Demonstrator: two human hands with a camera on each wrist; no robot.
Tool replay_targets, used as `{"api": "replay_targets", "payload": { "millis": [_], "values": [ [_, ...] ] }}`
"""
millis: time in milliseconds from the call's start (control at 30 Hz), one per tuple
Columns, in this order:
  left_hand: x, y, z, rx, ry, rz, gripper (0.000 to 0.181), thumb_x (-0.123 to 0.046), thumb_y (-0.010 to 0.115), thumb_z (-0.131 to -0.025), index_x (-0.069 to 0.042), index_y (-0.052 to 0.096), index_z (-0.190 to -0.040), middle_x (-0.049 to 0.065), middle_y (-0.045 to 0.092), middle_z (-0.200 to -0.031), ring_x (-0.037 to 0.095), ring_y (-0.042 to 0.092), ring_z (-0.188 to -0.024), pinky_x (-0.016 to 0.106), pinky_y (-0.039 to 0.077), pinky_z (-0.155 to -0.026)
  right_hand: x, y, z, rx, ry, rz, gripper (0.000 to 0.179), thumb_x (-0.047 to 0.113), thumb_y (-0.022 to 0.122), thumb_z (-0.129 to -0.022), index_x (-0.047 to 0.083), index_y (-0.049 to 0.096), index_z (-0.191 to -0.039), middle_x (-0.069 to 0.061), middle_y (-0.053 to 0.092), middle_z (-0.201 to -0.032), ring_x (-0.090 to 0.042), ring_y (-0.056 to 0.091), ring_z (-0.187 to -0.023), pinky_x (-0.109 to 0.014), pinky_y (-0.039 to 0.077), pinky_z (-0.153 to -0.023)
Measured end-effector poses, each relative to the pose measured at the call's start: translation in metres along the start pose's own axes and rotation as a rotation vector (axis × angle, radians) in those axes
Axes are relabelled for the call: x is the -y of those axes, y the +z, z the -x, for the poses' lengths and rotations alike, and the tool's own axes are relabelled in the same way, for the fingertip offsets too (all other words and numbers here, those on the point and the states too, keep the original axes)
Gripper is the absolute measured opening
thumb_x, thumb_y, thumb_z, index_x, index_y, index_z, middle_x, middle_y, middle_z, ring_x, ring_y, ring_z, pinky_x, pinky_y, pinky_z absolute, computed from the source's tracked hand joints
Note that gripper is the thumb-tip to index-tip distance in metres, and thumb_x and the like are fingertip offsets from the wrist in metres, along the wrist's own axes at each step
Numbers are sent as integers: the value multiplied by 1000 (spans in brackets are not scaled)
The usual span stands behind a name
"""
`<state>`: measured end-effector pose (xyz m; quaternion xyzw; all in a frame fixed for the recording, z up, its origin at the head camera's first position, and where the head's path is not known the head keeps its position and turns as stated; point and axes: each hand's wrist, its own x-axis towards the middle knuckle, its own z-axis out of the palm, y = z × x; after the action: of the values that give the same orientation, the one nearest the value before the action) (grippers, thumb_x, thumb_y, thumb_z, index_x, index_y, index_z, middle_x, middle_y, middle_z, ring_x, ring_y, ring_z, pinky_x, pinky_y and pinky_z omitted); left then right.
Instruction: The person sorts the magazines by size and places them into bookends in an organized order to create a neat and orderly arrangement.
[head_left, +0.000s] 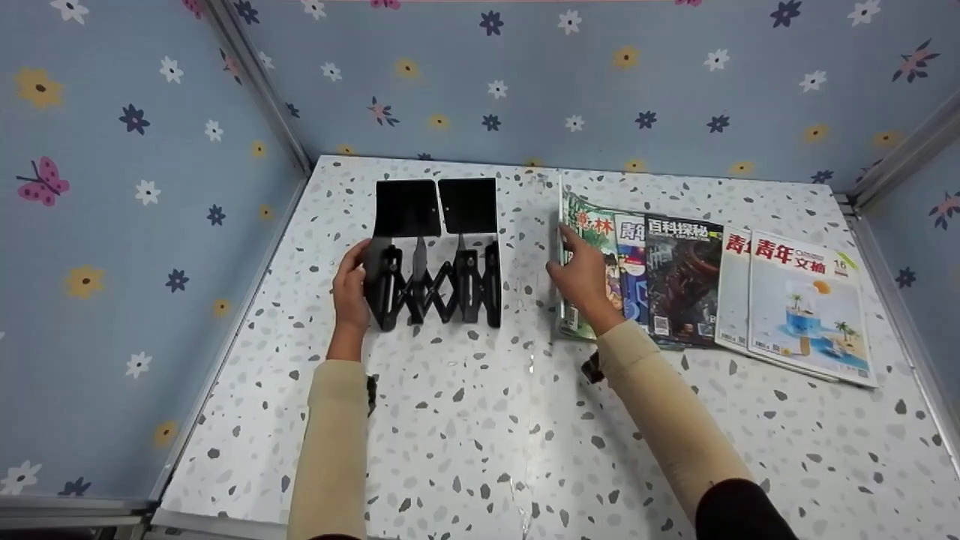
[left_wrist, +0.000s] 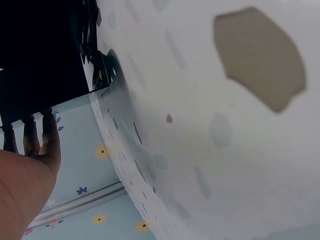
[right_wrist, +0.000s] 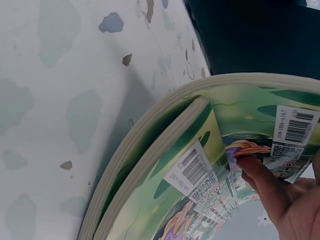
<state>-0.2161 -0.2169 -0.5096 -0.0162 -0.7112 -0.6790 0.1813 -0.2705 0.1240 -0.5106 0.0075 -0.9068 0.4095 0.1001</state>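
A black expanding bookend rack (head_left: 470, 289) with crossed side bars and two flat back plates stands on the speckled table. My left hand (head_left: 350, 289) rests against its left end, and in the left wrist view the fingertips (left_wrist: 48, 112) touch the edge of the black panel. On the right, my right hand (head_left: 583, 277) grips green-covered magazines (right_wrist: 240, 112) at the left end of a fanned row. Its thumb (right_wrist: 260, 175) presses on the cover near a barcode. The held magazines stand on edge and bend in a curve.
To the right lie overlapping magazines: a blue one (head_left: 634, 255), a dark one (head_left: 682, 277) and white-covered ones (head_left: 806, 300) at the far end. Flower-patterned wall panels (head_left: 525, 82) enclose the speckled table (head_left: 450, 435) at the back and sides.
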Motion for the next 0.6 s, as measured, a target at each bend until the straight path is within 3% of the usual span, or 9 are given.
{"api": "replay_targets", "payload": {
  "millis": [167,333,600],
  "values": [
    [0,0,0,-10,13,-28,47,-6,26,-83,-2,47,-125,22,48,-120,36,43,-104,32,36,-79,1,-6,3,-40,16,-28,63,10,60,-69,23,46,-128,-11,62,-106,-15,53,-48,-25,39,-44],
    [2,-1,1,-10,29,-38,47,-7,26,-83,-2,47,-125,20,49,-120,26,46,-103,23,36,-79,0,-8,6,-82,17,-46,63,9,59,-69,26,45,-129,-11,63,-104,-13,52,-45,-25,39,-42],
    [6,-2,0,-15,42,-47,47,-8,26,-83,-3,47,-125,17,49,-120,17,47,-99,22,36,-79,0,-13,9,-141,2,-142,63,7,60,-69,24,47,-128,-11,63,-101,-15,57,-51,-26,45,-45]
  ]
}}
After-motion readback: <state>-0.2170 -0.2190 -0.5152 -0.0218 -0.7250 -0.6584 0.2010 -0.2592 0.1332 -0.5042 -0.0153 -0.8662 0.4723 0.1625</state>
